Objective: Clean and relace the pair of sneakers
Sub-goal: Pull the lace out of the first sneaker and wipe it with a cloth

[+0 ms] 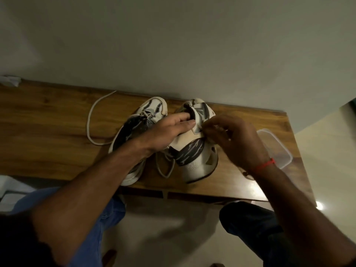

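A: Why is the left hand [169, 130] lying across the shoe like that?

B: I'd say to steady it. It rests over the right-hand sneaker [194, 143] at the centre of the frame, palm down, with some fingers reaching into the dark opening, so the shoe can't slide on the wooden table [48, 128]. The fingers are loosely spread and partly tucked in, not closed round anything I can make out.

A: And the right hand [235, 139]?

B: It sits just right of centre, fingertips pinched together at the shoe's upper edge, right beside the left hand. It looks like a pinch on a lace end or an eyelet, but what it grips is too small and blurred to say. A red thread [264, 165] circles that wrist.

A: So where does the shoe lie relative to the two hands?

B: Under the left palm and immediately left of the right fingertips, heel toward the bottom of the frame.

A: The other one?

B: The second sneaker [134, 132] stands just left of it, partly hidden by the left forearm. A loose white lace [90, 122] curls on the table further left, apart from both hands; another lace loop [163, 166] hangs between the shoes.

A: Anything else?

B: A clear plastic container [277, 147] at the right edge of the table, behind the right wrist.
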